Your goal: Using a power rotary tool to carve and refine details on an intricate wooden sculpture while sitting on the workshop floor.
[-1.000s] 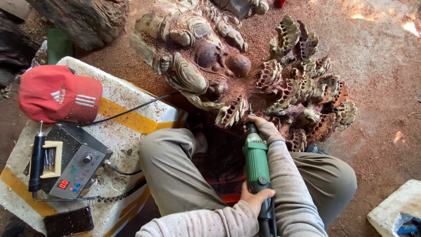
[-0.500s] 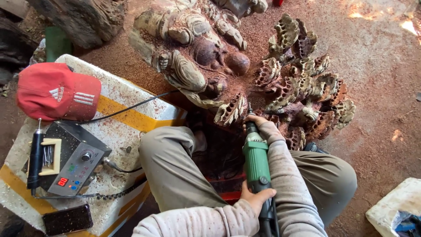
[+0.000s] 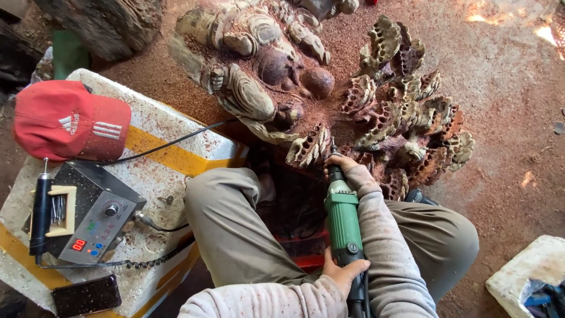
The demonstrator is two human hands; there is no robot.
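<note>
Green rotary grinder [image 3: 343,221] lies along the person's right forearm, its bit pressed against the honeycomb-like edge of the wood carving [image 3: 329,88] that sits on the dusty ground between the knees. The right hand [image 3: 347,168] is wrapped tight around the tool's neck near the bit; the left hand [image 3: 344,274] is closed around its rear end where the cable leaves. Compared with half a second ago, both hands and the grinder sit in the same pose against the same spot; only the view has drifted slightly. Red-brown sawdust covers the carving's hollows and the ground [image 3: 506,118] around it. On the left, a white foam box [image 3: 165,132] with yellow stripes carries a red cap [image 3: 70,121] at its far corner, a grey control unit [image 3: 94,218] with a red display near its front edge, a slim black handpiece [image 3: 40,209] beside that unit, and a dark phone [image 3: 85,295] at the near corner. A black cable [image 3: 170,143] runs across the box top. A white foam piece [image 3: 529,271] lies at the lower right.
</note>
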